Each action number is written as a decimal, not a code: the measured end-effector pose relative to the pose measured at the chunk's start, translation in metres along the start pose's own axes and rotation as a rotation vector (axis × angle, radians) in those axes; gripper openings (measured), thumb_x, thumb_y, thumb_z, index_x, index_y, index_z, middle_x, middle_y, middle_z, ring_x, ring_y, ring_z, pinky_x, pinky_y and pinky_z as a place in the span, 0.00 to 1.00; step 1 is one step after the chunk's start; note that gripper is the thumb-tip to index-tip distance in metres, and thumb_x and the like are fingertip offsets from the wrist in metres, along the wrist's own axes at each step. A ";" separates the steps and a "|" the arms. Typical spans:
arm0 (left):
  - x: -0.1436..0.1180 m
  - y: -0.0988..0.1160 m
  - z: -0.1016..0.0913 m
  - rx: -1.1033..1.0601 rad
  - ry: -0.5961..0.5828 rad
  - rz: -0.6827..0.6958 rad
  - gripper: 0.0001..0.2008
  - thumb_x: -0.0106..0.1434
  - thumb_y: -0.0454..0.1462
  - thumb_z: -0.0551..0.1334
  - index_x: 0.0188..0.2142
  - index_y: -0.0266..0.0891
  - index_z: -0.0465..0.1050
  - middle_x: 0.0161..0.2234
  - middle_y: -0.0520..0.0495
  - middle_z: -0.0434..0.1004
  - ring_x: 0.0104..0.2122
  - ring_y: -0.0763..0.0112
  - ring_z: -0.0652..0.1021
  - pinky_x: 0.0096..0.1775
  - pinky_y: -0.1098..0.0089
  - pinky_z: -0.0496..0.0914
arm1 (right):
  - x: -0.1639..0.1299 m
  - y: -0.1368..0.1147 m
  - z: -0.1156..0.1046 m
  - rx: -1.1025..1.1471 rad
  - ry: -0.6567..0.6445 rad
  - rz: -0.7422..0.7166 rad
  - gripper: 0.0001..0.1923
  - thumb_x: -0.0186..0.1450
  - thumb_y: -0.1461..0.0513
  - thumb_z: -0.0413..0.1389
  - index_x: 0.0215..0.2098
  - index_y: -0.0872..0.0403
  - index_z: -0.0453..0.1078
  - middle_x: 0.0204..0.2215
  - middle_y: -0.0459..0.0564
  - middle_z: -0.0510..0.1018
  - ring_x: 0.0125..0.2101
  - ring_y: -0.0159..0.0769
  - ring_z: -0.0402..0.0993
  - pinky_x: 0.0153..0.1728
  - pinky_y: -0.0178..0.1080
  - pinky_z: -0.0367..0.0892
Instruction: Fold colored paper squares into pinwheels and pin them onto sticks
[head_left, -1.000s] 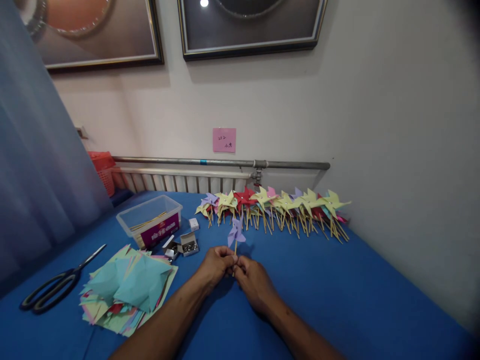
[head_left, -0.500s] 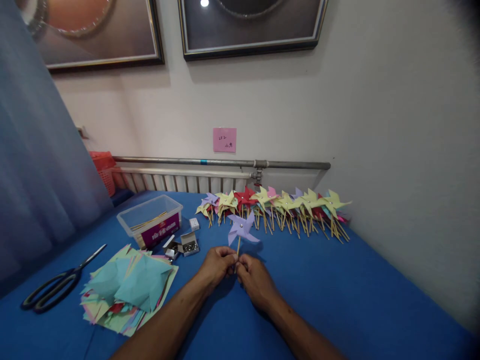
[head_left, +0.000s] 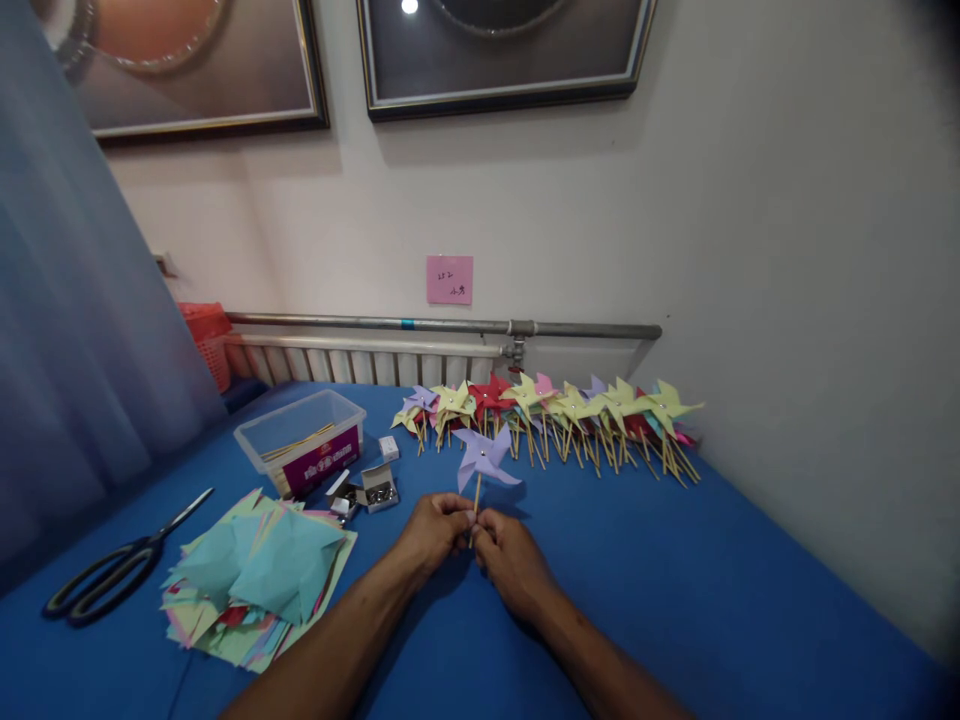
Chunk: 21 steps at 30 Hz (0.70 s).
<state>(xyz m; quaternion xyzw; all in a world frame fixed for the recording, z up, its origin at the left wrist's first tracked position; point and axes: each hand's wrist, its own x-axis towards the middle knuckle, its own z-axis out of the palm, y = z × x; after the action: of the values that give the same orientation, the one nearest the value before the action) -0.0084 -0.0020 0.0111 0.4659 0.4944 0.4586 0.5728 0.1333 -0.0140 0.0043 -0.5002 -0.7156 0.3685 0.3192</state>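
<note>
Purple pinwheel (head_left: pixel 484 456) stood upright just above both hands, its thin wooden stick pinched between the fingertips of the left hand (head_left: pixel 433 528) and the right hand (head_left: pixel 508 558), which met knuckle to knuckle low over the blue table (head_left: pixel 675 580). Both hands were closed tight on the stick; the paper head faced me, a small pin at its centre. To my eye this was the checking stage, the wheel already pinned and being held up; any further move would call for a light grip on so thin a stick. To the left lay small open boxes of pins (head_left: pixel 371 490), a clear plastic tub (head_left: pixel 300 440), a stack of coloured paper squares (head_left: pixel 259 580) and black scissors (head_left: pixel 112 575). Beyond, a row of finished pinwheels (head_left: pixel 555 415) lay along the wall
</note>
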 end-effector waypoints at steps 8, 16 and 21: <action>-0.001 0.001 0.000 -0.014 0.004 -0.011 0.11 0.45 0.39 0.67 0.27 0.34 0.72 0.19 0.51 0.70 0.17 0.78 0.67 0.21 0.75 0.58 | -0.001 -0.001 0.000 -0.045 0.004 -0.008 0.12 0.67 0.62 0.46 0.30 0.54 0.68 0.21 0.44 0.73 0.21 0.30 0.67 0.23 0.32 0.54; 0.001 0.000 0.000 -0.024 0.004 -0.015 0.12 0.44 0.39 0.68 0.26 0.35 0.71 0.18 0.53 0.70 0.16 0.78 0.67 0.20 0.75 0.58 | 0.000 -0.001 0.001 -0.058 0.020 -0.027 0.12 0.67 0.62 0.46 0.29 0.54 0.68 0.22 0.45 0.74 0.22 0.30 0.67 0.24 0.32 0.54; 0.002 -0.002 0.000 -0.018 0.005 -0.020 0.13 0.43 0.40 0.68 0.26 0.35 0.72 0.18 0.53 0.70 0.16 0.79 0.67 0.20 0.75 0.58 | 0.000 0.000 0.001 -0.044 0.013 -0.037 0.12 0.67 0.62 0.46 0.30 0.54 0.69 0.21 0.44 0.74 0.22 0.30 0.67 0.24 0.32 0.54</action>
<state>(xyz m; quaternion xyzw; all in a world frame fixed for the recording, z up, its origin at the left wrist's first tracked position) -0.0083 -0.0005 0.0093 0.4543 0.4965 0.4586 0.5804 0.1326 -0.0145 0.0039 -0.4964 -0.7305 0.3433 0.3195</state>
